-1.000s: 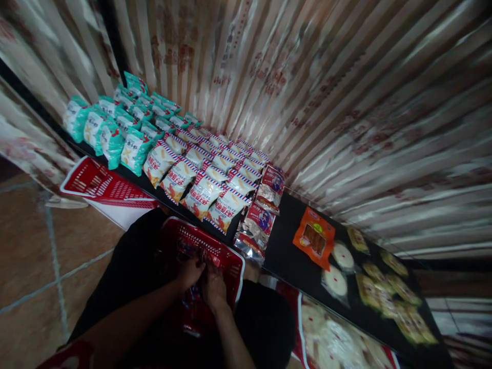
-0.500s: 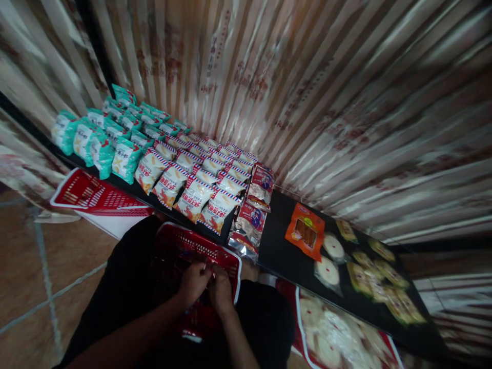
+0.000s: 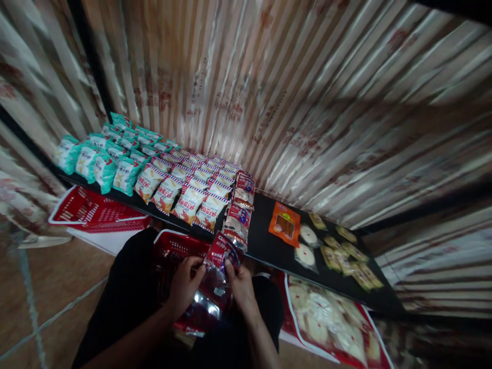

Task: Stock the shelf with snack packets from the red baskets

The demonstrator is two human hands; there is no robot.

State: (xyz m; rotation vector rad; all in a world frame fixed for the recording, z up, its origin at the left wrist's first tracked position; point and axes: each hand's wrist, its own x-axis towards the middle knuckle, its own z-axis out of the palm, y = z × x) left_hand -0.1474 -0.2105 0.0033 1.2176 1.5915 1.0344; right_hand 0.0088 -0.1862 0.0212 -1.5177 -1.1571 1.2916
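Here left hand [image 3: 185, 281], right hand [image 3: 241, 287] hold one packet [image 3: 220, 251].

Packet [image 3: 220, 254] print blurred (unreadable); red basket [image 3: 171, 247] half hidden beneath.

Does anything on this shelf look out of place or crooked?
One dark red packet seems to hang over the black shelf's front edge, beside the striped bags. Nothing else stands out.

Room, dimly lit: cream-and-brown striped curtain [image 3: 307, 102] with faded reddish print, hanging in folds behind and to the left of a long black shelf [image 3: 262, 225] that runs diagonally across the view, above a floor [image 3: 49, 287] of brown tiles with pale grout lines.
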